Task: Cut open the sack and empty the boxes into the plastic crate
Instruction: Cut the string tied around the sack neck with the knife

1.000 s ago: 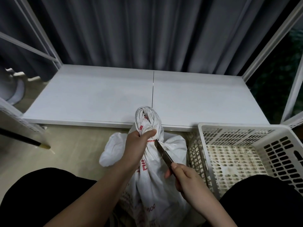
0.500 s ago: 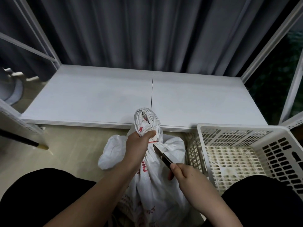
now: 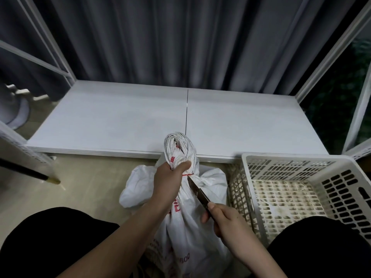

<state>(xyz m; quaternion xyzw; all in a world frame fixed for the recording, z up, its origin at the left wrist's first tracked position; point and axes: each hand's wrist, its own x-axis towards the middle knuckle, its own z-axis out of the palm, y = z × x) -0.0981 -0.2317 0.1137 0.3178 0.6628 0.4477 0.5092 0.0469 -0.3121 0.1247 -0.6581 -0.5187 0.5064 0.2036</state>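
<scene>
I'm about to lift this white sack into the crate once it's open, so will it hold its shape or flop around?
Probably floppy: the sack is thin woven fabric, creased and bunched where the left hand grips its neck. The lower part bulges unevenly, so its contents may shift. Its slick-looking surface could slip.

The sack [image 3: 192,227] stands on the floor [image 3: 86,183] between the person's knees, in front of the low platform [image 3: 140,121]. The plastic crate [image 3: 301,189] sits just right of it. Behind the platform hangs a curtain [image 3: 180,41]. At far left, probably a fan base [image 3: 14,111]
</scene>
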